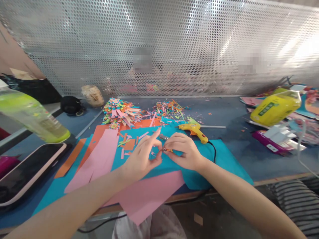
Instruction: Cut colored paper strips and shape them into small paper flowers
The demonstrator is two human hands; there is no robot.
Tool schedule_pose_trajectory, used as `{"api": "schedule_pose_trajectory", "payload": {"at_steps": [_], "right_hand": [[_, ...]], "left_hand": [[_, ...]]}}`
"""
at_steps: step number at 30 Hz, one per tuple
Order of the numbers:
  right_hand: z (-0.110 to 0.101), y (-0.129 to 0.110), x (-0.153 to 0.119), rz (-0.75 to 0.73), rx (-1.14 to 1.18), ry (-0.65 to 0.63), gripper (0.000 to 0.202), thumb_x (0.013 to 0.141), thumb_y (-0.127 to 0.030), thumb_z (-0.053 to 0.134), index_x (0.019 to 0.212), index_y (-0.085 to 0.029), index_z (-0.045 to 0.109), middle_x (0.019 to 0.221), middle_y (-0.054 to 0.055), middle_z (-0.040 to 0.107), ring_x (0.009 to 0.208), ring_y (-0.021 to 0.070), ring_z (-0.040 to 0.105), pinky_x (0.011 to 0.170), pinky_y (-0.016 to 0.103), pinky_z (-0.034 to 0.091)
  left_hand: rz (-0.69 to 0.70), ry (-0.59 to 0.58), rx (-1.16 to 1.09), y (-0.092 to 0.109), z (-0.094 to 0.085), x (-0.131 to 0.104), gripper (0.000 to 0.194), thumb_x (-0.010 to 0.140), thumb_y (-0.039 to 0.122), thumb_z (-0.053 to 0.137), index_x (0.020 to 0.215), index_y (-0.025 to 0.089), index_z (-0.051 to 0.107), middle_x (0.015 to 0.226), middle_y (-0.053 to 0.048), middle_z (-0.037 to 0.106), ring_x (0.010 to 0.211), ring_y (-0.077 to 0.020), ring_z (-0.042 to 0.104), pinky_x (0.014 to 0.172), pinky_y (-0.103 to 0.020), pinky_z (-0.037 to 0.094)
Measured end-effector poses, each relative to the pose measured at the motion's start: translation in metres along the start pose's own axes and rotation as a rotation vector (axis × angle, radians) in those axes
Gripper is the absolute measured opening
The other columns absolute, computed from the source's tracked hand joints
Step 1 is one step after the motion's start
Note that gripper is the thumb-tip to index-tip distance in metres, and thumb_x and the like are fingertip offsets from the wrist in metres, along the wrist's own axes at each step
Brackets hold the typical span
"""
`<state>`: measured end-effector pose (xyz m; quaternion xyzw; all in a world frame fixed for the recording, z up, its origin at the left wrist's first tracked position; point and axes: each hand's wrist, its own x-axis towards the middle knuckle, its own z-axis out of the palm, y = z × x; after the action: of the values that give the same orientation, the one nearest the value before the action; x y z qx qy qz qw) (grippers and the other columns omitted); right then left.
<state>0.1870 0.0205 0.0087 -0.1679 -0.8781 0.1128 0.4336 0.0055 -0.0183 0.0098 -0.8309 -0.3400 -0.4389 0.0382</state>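
Over a sheet of blue paper (219, 152), my two hands meet at a small piece of orange paper (168, 150). My right hand (184, 151) pinches it between thumb and fingers. At its left end, the thumb and index finger of my left hand (142, 154) close together, while the other fingers point up. The paper piece is small and mostly covered by fingertips. Behind my hands lies a metal tool (163, 137), partly hidden. Cut paper strips (129, 144) are scattered left of my left hand. A yellow glue gun (195, 130) lies just beyond my right hand.
Pink paper (152, 196) overhangs the table's front edge. A paper-flower bundle (119, 111) and shredded paper (170, 108) lie before the perforated metal panel (159, 39). A phone (30, 171) and green bottle (32, 113) are left; a yellow bottle (275, 108) is right.
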Motion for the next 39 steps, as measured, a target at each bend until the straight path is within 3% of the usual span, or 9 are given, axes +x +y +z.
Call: {"api": "schedule_pose_trajectory", "payload": {"at_steps": [3, 8, 11, 17, 23, 30, 34, 39], "right_hand": [[0.001, 0.0, 0.0, 0.011, 0.063, 0.041, 0.007, 0.076, -0.014, 0.06, 0.08, -0.02, 0.062, 0.08, 0.005, 0.069, 0.075, 0.0162, 0.062, 0.073, 0.032, 0.049], [-0.003, 0.0, 0.004, 0.137, 0.126, 0.099, 0.006, 0.078, -0.017, 0.058, 0.08, -0.019, 0.064, 0.077, 0.005, 0.069, 0.075, 0.0156, 0.062, 0.069, 0.029, 0.051], [-0.003, 0.002, 0.006, 0.212, 0.129, 0.091, 0.01, 0.079, -0.019, 0.059, 0.083, -0.019, 0.067, 0.08, 0.005, 0.07, 0.075, 0.015, 0.062, 0.067, 0.027, 0.051], [-0.003, 0.007, 0.006, 0.132, 0.185, 0.063, 0.017, 0.079, -0.019, 0.061, 0.093, -0.023, 0.068, 0.084, 0.004, 0.071, 0.082, 0.0153, 0.063, 0.075, 0.03, 0.051], [-0.004, 0.004, 0.006, 0.079, 0.22, 0.024, 0.013, 0.08, -0.019, 0.058, 0.088, -0.022, 0.068, 0.087, 0.005, 0.07, 0.087, 0.016, 0.063, 0.078, 0.032, 0.051], [-0.005, 0.004, 0.006, -0.021, 0.182, 0.02, 0.01, 0.076, -0.018, 0.062, 0.084, -0.022, 0.066, 0.094, 0.006, 0.068, 0.085, 0.0158, 0.062, 0.079, 0.033, 0.049], [-0.004, 0.007, 0.005, -0.002, 0.147, -0.063, 0.011, 0.08, -0.022, 0.059, 0.086, -0.024, 0.068, 0.1, 0.006, 0.066, 0.092, 0.0169, 0.059, 0.083, 0.035, 0.047], [-0.006, 0.008, 0.004, 0.027, 0.154, -0.127, 0.018, 0.082, -0.024, 0.058, 0.097, -0.027, 0.067, 0.118, 0.006, 0.056, 0.108, 0.0195, 0.052, 0.091, 0.039, 0.043]], "left_hand": [[-0.108, 0.0, -0.085, -0.003, -0.004, 0.002, 0.069, 0.077, 0.008, 0.051, 0.138, 0.024, 0.023, 0.08, 0.001, 0.058, 0.072, -0.0126, 0.051, 0.074, -0.03, 0.046], [-0.362, 0.129, -0.347, -0.016, -0.008, 0.003, 0.061, 0.078, 0.012, 0.052, 0.135, 0.023, 0.03, 0.08, 0.0, 0.054, 0.07, -0.0106, 0.05, 0.07, -0.027, 0.045], [-0.49, 0.093, -0.469, -0.019, -0.005, 0.004, 0.051, 0.078, 0.017, 0.054, 0.128, 0.021, 0.04, 0.082, 0.0, 0.055, 0.072, -0.0104, 0.052, 0.07, -0.026, 0.046], [-0.786, -0.031, -0.746, -0.018, 0.003, 0.007, 0.039, 0.077, 0.029, 0.06, 0.112, 0.016, 0.053, 0.068, 0.002, 0.054, 0.057, -0.0091, 0.052, 0.055, -0.022, 0.044], [-0.999, -0.118, -1.232, -0.018, 0.016, 0.0, 0.029, 0.08, 0.035, 0.056, 0.1, 0.015, 0.058, 0.068, -0.002, 0.059, 0.056, -0.0112, 0.055, 0.046, -0.022, 0.045], [-1.13, -0.131, -1.466, -0.007, 0.017, 0.001, 0.016, 0.075, 0.03, 0.063, 0.076, 0.015, 0.06, 0.06, 0.0, 0.056, 0.053, -0.0104, 0.055, 0.045, -0.021, 0.047], [-1.159, -0.164, -1.51, -0.007, 0.015, 0.001, 0.015, 0.074, 0.026, 0.065, 0.085, 0.015, 0.063, 0.059, -0.001, 0.058, 0.051, -0.01, 0.055, 0.046, -0.021, 0.048], [-1.116, -0.199, -1.512, -0.01, 0.013, 0.0, 0.033, 0.067, 0.017, 0.069, 0.1, 0.018, 0.064, 0.066, -0.002, 0.061, 0.056, -0.0105, 0.058, 0.049, -0.021, 0.048]]}}
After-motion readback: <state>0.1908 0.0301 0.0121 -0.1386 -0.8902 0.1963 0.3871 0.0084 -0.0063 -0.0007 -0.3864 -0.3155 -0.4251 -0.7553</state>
